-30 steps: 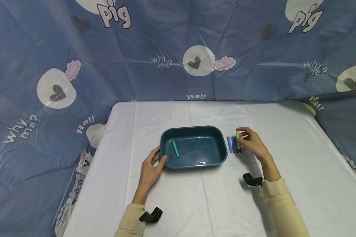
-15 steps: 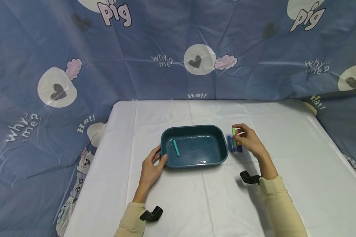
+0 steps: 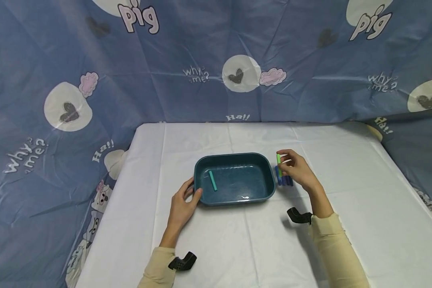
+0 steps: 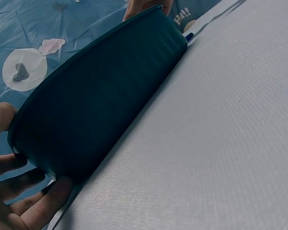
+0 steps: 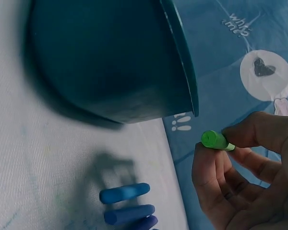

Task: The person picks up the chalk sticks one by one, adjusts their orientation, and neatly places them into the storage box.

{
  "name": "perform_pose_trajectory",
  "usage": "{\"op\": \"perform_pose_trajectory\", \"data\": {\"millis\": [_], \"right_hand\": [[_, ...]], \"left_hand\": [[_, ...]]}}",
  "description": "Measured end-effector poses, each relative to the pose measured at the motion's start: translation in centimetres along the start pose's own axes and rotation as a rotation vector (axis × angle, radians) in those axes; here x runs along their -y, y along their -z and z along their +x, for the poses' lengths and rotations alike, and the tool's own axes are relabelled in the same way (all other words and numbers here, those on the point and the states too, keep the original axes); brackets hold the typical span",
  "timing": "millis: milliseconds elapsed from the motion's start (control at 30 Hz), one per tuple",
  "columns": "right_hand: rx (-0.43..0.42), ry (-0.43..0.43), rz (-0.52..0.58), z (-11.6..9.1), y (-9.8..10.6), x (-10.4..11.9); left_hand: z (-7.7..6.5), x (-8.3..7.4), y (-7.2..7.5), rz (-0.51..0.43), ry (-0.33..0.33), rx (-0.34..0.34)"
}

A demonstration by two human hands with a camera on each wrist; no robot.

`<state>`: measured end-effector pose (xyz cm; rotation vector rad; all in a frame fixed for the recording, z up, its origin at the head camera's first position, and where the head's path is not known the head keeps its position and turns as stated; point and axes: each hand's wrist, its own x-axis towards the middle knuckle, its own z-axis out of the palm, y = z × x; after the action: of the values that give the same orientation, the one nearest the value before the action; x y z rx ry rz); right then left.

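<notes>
My right hand [image 3: 297, 170] pinches a light green crayon [image 5: 216, 140] between thumb and fingertips, held up above the table. Below it several blue and purple crayons [image 5: 127, 192] lie side by side on the white cloth, partly covered by the hand in the head view. To their left stands a dark teal rectangular tub [image 3: 245, 184], its right end close to the green crayon. One teal crayon [image 3: 213, 181] lies inside, toward the left. My left hand [image 3: 183, 204] grips the tub's left end, thumb at the rim and fingers spread along the outer wall.
A white cloth [image 3: 216, 248] covers the table, with faint colour smears near the loose crayons. Behind and at the sides hangs a blue printed curtain [image 3: 187, 96]. Each wrist carries a black camera mount [image 3: 299, 216].
My right hand has moved left with the green crayon, from over the purple crayons toward the tub's right end. The left hand and the tub stay in place.
</notes>
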<state>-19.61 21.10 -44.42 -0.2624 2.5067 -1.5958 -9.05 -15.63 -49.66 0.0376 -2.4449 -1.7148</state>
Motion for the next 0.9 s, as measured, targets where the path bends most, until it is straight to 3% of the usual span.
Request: {"op": "perform_pose_trajectory", "data": {"millis": [233, 467, 900], "right_hand": [[-0.003, 0.016, 0.015, 0.2, -0.3, 0.1], [0.032, 0.025, 0.036, 0.1, -0.7, 0.5], [0.046, 0.068, 0.044, 0.2, -2.0, 1.5]], "left_hand": [[0.1, -0.1, 0.2, -0.02, 0.004, 0.004], [-0.7, -3.4, 0.7, -0.011, 0.022, 0.036], [-0.9, -3.5, 0.7, -0.019, 0.009, 0.028]]}}
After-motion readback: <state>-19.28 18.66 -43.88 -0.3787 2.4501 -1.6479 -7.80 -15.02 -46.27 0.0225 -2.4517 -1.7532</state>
